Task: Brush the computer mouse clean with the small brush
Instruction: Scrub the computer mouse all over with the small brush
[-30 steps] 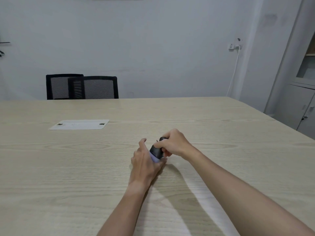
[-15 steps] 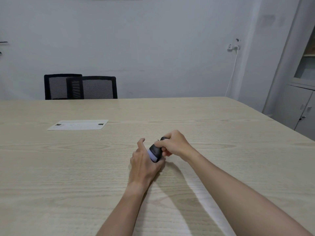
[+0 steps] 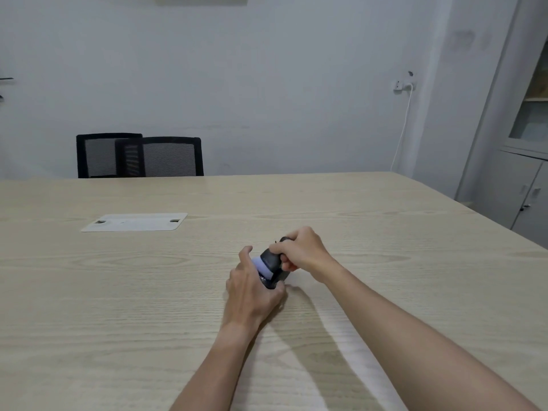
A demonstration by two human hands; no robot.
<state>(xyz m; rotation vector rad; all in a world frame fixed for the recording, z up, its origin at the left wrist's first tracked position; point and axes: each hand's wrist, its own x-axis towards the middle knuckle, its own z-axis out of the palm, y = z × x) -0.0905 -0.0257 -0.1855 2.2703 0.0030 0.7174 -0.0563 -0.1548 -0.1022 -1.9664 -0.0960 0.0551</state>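
head view: one frame, looking forward and down over a table
table (image 3: 124, 307): light wood grain, wide, fills the lower half
mouse (image 3: 271, 262): dark body with a pale lilac band, tipped up off the table between both hands, near table centre
left hand (image 3: 252, 289): back of hand toward the camera, wrapped round the mouse from the near-left side, thumb up along its left edge, heel close to the table
right hand (image 3: 302, 250): curled tight over the far-right top of the mouse, knuckles up; fingers pinched on something small and dark
brush (image 3: 284, 239): only a dark tip shows past the right-hand fingers, at the mouse's far end; bristles too hidden to tell
forearms: bare, both coming in from the bottom edge, right one crossing from the lower right corner
white plate (image 3: 135, 222): flat rectangle set in the table, far left, well apart from the hands
chairs (image 3: 139, 155): two black mesh backs, overlapping, behind the far table edge
cable (image 3: 401, 129): white, hanging from a wall socket, right
cabinet (image 3: 522, 161): grey, right edge
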